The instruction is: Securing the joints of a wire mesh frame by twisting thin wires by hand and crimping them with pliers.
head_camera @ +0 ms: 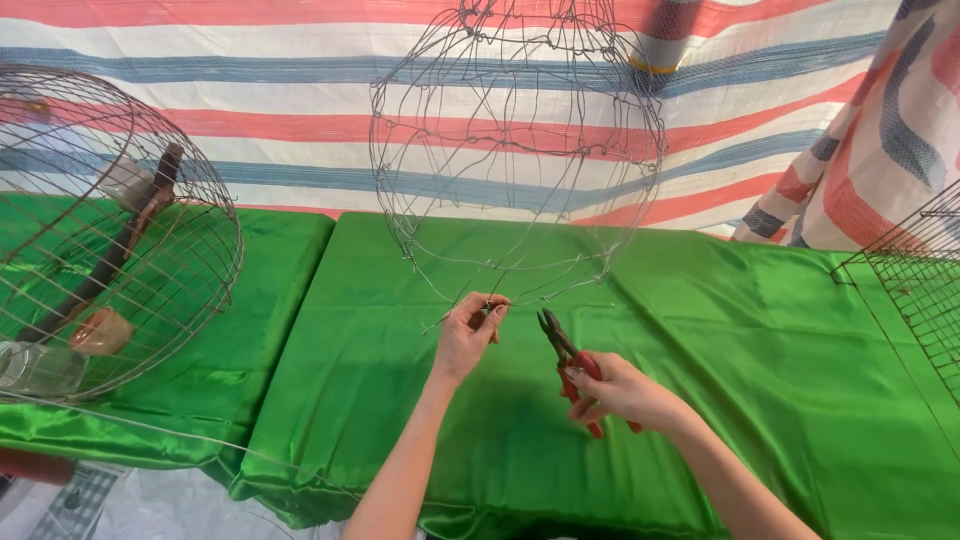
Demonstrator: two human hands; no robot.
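While the left hand [468,335] pinches the bottom wire of the hanging wire frame [515,150] between thumb and fingertips, the right hand [622,390] is wrapped around the red handles of a pair of pliers [562,352], its fingers closed on them. The pliers' dark nose points up and to the left, just beside the pinched spot but not touching the wire; whether the nose is parted or shut is too small to tell. Both hands work low over the green satin cloth [700,350] that covers the table.

To do this well, I judge the left fingers should keep the loose wire end steady and taut, close to the joint, so the pliers can bite right at the crossing rather than on a free span that would spring away. The nose should come in square to the wire, and the frame, being light and hung, should be kept from swinging by that same left-hand grip.

Farther off, the frame rises as an open, rounded cage of thin wire, unfinished at its lower rim. To the left lies a finished round wire cage [110,230] on its side, with a wooden perch [110,255] and a small clear cup [40,368] inside. At the right edge sits a flat wire mesh panel [915,290]. Behind everything hangs a striped tarpaulin [280,110] in red, blue and white.
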